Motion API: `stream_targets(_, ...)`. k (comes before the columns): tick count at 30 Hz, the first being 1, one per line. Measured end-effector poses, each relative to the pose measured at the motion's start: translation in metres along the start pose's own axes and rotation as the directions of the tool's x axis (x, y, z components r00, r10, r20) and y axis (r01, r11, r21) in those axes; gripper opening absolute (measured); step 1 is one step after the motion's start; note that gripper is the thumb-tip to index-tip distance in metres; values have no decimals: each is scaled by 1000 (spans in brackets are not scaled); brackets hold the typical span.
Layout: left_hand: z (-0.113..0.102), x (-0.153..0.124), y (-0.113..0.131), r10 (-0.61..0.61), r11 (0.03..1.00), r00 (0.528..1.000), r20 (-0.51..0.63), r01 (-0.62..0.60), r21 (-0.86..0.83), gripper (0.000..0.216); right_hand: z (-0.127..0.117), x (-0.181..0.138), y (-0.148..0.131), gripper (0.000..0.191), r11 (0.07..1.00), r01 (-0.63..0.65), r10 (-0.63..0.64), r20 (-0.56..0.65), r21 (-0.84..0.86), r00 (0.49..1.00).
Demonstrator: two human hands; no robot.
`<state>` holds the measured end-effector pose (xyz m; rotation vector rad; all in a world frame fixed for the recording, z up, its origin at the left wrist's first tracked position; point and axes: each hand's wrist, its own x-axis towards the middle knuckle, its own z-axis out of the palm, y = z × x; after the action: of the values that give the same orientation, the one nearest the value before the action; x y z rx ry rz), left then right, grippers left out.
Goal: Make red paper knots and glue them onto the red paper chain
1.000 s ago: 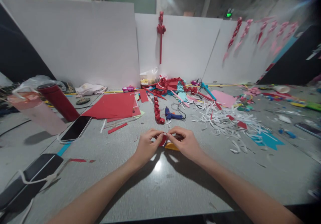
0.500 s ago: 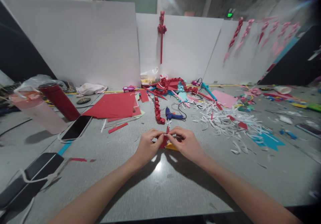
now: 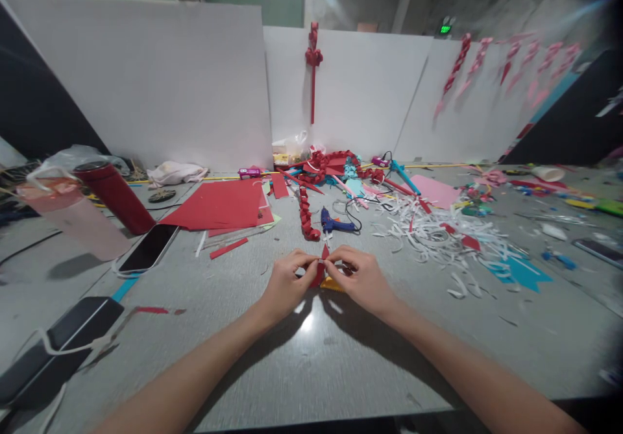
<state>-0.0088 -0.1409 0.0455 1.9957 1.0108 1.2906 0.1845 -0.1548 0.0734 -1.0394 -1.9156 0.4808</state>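
Both hands meet at the middle of the grey table, pinching a small piece of red paper [image 3: 318,274] that comes to a point at the top. My left hand [image 3: 291,278] holds its left side between thumb and fingertips. From the other side, my right hand [image 3: 363,277] grips it the same way. A small pale patch shows between the thumbs. Under my right hand lies a yellow piece with a toothed edge [image 3: 333,284], partly hidden by the fingers. Just beyond the hands are a blue glue gun [image 3: 337,222] and a curled red paper chain [image 3: 305,213].
Red paper sheets [image 3: 219,205], a phone [image 3: 148,248], a red bottle [image 3: 115,198], a pink bottle [image 3: 78,217] and a black power bank [image 3: 61,349] are at left. White paper shreds [image 3: 433,233] and a blue paper piece [image 3: 528,273] lie right. A white panel [image 3: 350,96] stands behind.
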Motion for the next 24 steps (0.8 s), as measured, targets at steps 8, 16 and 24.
stream_targets(8,-1,1,3,5,1000,1000,15,-5,-2,21,0,0,-1,17,1000,-2,2,-7,5,1000)
stream_targets(16,-1,1,3,-14,1000,1000,9,14,-10,22,1,-3,2,17,999,26,-26,-9,-30,1000)
stream_targets(24,-2,1,5,0,1000,1000,15,0,10,21,1,-3,3,15,995,65,-66,-10,-75,998)
